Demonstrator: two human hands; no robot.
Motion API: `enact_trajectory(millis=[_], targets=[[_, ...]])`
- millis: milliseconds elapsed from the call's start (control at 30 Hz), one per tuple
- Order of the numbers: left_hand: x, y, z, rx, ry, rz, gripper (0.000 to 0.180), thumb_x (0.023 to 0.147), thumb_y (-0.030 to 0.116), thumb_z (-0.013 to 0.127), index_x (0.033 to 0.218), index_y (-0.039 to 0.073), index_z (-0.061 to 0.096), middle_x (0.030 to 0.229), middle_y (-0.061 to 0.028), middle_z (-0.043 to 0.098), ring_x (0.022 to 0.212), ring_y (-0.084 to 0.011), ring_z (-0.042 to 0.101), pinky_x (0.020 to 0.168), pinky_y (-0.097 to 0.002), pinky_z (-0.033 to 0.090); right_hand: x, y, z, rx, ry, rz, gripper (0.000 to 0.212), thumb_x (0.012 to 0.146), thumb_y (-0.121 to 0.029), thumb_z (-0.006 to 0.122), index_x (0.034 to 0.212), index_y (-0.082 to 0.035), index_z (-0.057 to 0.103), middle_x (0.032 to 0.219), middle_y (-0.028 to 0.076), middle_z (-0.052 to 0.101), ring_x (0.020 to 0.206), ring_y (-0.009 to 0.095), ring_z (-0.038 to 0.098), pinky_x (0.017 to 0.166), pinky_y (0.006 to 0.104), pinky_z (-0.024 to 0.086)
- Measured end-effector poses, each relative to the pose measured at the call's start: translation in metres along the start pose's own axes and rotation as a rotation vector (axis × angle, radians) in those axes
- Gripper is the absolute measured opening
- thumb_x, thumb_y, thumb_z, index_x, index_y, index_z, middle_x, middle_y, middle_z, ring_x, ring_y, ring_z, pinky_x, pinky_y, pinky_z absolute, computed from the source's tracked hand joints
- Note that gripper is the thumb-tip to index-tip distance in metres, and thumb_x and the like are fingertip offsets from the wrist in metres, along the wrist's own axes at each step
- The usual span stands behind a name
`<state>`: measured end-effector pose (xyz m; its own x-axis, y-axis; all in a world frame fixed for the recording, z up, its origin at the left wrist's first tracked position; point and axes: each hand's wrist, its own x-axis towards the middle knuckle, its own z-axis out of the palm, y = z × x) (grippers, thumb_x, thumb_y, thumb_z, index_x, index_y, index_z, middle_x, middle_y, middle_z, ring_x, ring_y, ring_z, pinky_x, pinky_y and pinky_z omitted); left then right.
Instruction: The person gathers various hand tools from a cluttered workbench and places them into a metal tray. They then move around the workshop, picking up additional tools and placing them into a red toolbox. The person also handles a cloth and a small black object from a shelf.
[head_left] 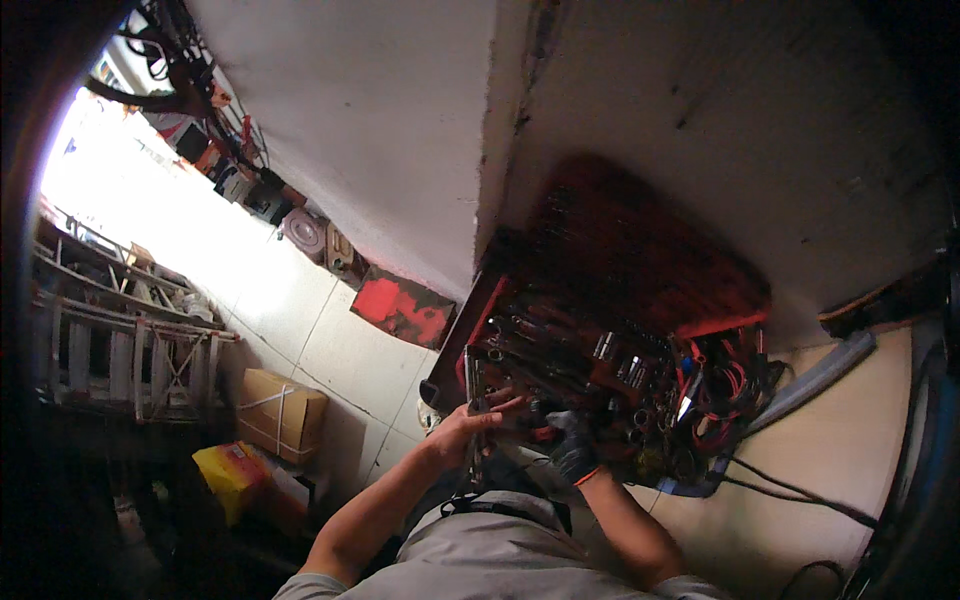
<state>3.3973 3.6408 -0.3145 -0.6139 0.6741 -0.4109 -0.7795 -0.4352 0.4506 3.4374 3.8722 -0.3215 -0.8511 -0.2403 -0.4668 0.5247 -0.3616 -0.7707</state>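
My left hand [466, 432], ungloved, is at the near left edge of a red tool chest [480, 325]. It is closed around a long, slim metal tool [474, 385] that stands lengthwise across the palm; some of its fingers stretch to the right. The exact kind of tool is too dark to make out. A black glove with an orange cuff covers my right hand [574, 448], which is over the chest's near edge with its fingers curled. Whatever lies in those fingers is hidden in shadow. Wrenches [520, 328] and shiny sockets [632, 372] fill the chest beyond both hands.
The chest's raised lid [640, 235] leans toward the wall. Red and black cables [722, 385] are heaped at its right end. A red box [402, 308], a cardboard box [282, 415], a yellow-and-red box [240, 480] and metal ladders [140, 350] stand to the left.
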Motion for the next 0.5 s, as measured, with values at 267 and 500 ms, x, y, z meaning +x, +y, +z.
enact_trajectory(millis=[267, 500], targets=[[0.009, -0.036, -0.01, 0.018, 0.118, -0.218, 0.037, 0.094, 0.015, 0.067, 0.128, 0.01, 0.054, 0.093, -0.0093, 0.07, 0.083, -0.0221, 0.073, 0.059, -0.0322, 0.055, -0.062, 0.007, -0.059, 0.793, 0.473, -0.069, 0.025, 0.086, -0.009, 0.056, 0.106, 0.001, 0.066, 0.104, 0.012, 0.069, 0.096, 0.026, 0.066, 0.095, 0.0413, 0.053], [0.019, -0.064, -0.012, 0.025, 0.146, -0.276, 0.021, 0.096, 0.014, 0.062, 0.116, 0.008, 0.057, 0.075, -0.0038, 0.06, 0.062, -0.0151, 0.06, 0.055, -0.0303, 0.052, -0.092, 0.084, -0.116, 0.845, 0.131, -0.196, 0.022, 0.087, -0.013, 0.058, 0.102, 0.001, 0.065, 0.104, 0.011, 0.069, 0.098, 0.027, 0.065, 0.096, 0.0413, 0.052]])
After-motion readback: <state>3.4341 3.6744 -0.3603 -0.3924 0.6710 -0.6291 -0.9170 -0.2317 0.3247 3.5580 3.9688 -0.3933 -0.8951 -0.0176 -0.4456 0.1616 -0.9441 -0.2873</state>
